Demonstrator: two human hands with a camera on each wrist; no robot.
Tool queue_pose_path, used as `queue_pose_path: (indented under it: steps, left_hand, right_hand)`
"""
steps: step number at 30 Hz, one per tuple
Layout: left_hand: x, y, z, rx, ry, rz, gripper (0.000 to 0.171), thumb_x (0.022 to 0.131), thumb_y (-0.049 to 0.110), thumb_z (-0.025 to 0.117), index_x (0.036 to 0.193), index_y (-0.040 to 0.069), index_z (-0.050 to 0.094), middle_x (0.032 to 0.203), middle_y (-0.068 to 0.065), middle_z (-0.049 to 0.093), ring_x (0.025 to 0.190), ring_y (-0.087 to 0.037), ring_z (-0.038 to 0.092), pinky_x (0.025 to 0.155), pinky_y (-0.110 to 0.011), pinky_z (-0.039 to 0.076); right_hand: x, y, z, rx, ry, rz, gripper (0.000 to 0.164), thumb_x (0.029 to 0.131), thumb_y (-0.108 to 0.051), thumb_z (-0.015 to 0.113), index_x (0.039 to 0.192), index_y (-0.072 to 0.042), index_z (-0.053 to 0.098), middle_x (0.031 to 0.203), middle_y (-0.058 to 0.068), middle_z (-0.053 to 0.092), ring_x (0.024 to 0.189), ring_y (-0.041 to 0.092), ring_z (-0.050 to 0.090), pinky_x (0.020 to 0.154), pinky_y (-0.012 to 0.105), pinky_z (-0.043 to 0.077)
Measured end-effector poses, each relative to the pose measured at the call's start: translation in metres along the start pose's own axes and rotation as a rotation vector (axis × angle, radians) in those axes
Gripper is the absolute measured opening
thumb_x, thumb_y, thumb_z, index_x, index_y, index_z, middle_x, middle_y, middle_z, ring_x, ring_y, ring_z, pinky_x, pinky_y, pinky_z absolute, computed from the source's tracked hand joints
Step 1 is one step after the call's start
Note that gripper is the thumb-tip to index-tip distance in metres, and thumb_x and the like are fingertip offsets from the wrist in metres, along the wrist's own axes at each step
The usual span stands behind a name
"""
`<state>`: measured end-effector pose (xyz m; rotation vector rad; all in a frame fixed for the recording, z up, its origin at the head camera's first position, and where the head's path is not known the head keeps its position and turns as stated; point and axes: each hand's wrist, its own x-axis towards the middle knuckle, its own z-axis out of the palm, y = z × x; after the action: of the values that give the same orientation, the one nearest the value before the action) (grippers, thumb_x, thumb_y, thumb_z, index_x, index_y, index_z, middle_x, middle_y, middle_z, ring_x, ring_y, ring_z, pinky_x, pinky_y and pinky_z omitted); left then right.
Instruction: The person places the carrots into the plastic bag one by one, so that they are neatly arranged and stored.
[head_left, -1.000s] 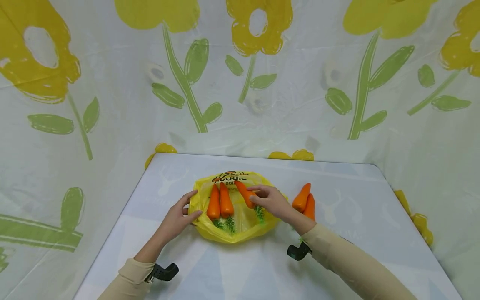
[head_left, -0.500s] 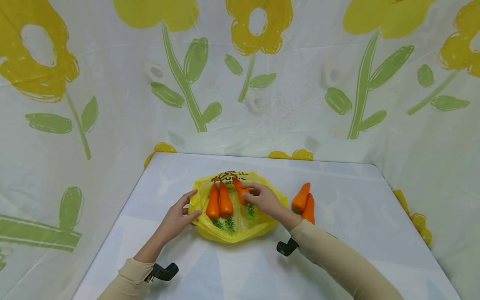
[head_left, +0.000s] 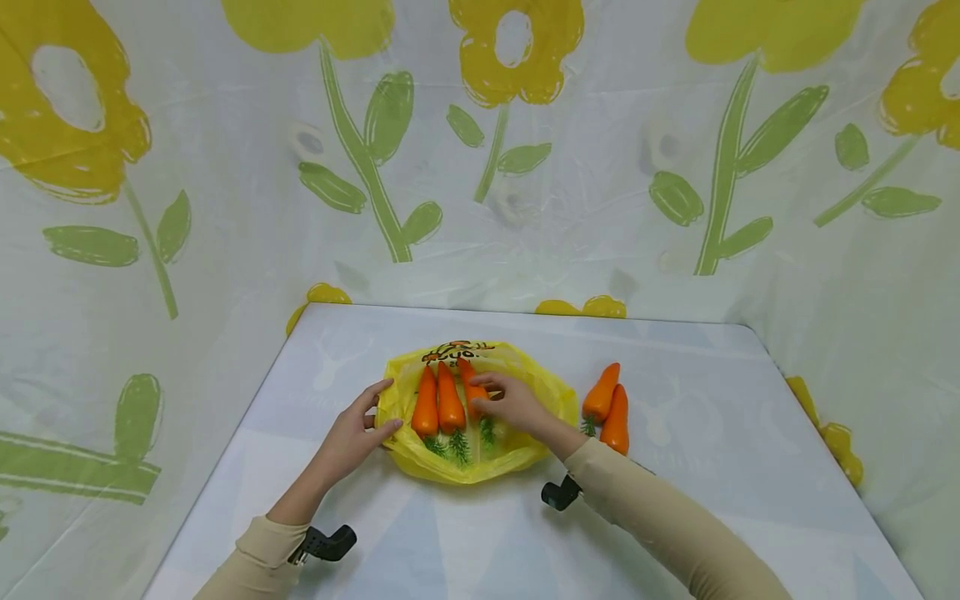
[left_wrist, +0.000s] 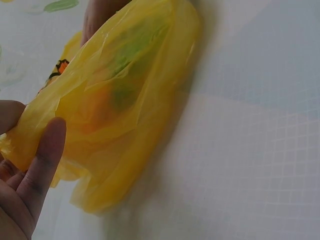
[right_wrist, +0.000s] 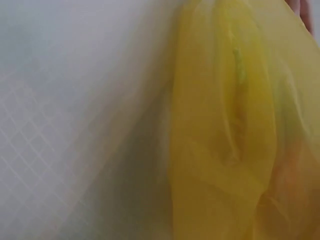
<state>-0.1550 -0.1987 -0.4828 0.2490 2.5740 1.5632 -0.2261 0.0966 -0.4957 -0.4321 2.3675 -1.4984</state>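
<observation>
A yellow plastic bag lies open on the table, with two orange carrots with green tops, a left carrot and a middle carrot, side by side inside. My left hand pinches the bag's left rim; in the left wrist view the thumb presses on the plastic. Over the bag, my right hand holds a third carrot by its body beside the other two, its green top towards me. The right wrist view shows mostly the bag's side, and the right hand's grip is hidden there.
Two more carrots lie touching on the table right of the bag, an upper carrot and a lower carrot. A flower-printed curtain hangs behind the table's far edge.
My right hand has moved left with the third carrot, bringing it from the bag's right part close to the other two. The left hand has stayed on the rim.
</observation>
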Motion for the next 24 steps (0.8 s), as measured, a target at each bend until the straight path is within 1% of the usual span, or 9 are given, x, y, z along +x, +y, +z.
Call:
queue_pose_path:
  steps: [3, 8, 11, 17, 24]
  left_hand:
    - [-0.0011, 0.0013, -0.0004, -0.003, -0.001, 0.006, 0.072, 0.099, 0.018, 0.069, 0.158, 0.006, 0.030, 0.147, -0.032, 0.044, 0.113, -0.039, 0.066, 0.076, -0.032, 0.061]
    - [-0.0007, 0.0005, -0.0010, -0.014, -0.002, 0.006, 0.072, 0.099, 0.018, 0.069, 0.158, 0.006, 0.030, 0.146, -0.032, 0.045, 0.112, -0.038, 0.067, 0.075, -0.030, 0.061]
    - [0.0005, -0.0013, -0.0006, -0.017, -0.002, -0.002, 0.072, 0.099, 0.018, 0.069, 0.158, 0.007, 0.031, 0.144, -0.030, 0.047, 0.111, -0.037, 0.067, 0.075, -0.028, 0.060]
    - [0.0024, -0.0032, 0.0008, -0.009, 0.002, -0.018, 0.072, 0.099, 0.017, 0.069, 0.159, 0.009, 0.030, 0.142, -0.027, 0.050, 0.109, -0.035, 0.068, 0.075, -0.027, 0.060]
    - [0.0022, -0.0041, 0.0011, -0.012, 0.002, -0.016, 0.073, 0.098, 0.017, 0.069, 0.159, 0.010, 0.030, 0.144, -0.027, 0.049, 0.109, -0.034, 0.068, 0.075, -0.026, 0.060]
  right_hand:
    - [0.0000, 0.0002, 0.0019, -0.031, -0.010, 0.006, 0.040, 0.096, -0.025, 0.073, 0.134, -0.014, 0.066, 0.134, 0.016, 0.062, 0.109, 0.028, 0.065, 0.084, 0.036, 0.058]
    - [0.0004, 0.0002, 0.0036, -0.084, -0.040, -0.014, 0.041, 0.095, -0.021, 0.074, 0.134, -0.013, 0.066, 0.134, 0.018, 0.062, 0.105, 0.028, 0.067, 0.079, 0.033, 0.058]
    - [0.0007, 0.0006, 0.0045, -0.119, -0.055, -0.032, 0.041, 0.094, -0.019, 0.074, 0.134, -0.012, 0.067, 0.133, 0.016, 0.064, 0.103, 0.027, 0.067, 0.079, 0.032, 0.058]
    - [-0.0003, 0.0011, 0.0057, -0.172, -0.074, -0.067, 0.042, 0.094, -0.018, 0.074, 0.135, -0.012, 0.067, 0.136, 0.014, 0.063, 0.105, 0.024, 0.067, 0.085, 0.031, 0.057]
    - [-0.0024, 0.0008, 0.0058, -0.167, -0.080, -0.077, 0.042, 0.096, -0.016, 0.071, 0.137, -0.012, 0.066, 0.137, 0.014, 0.062, 0.106, 0.022, 0.066, 0.087, 0.030, 0.056]
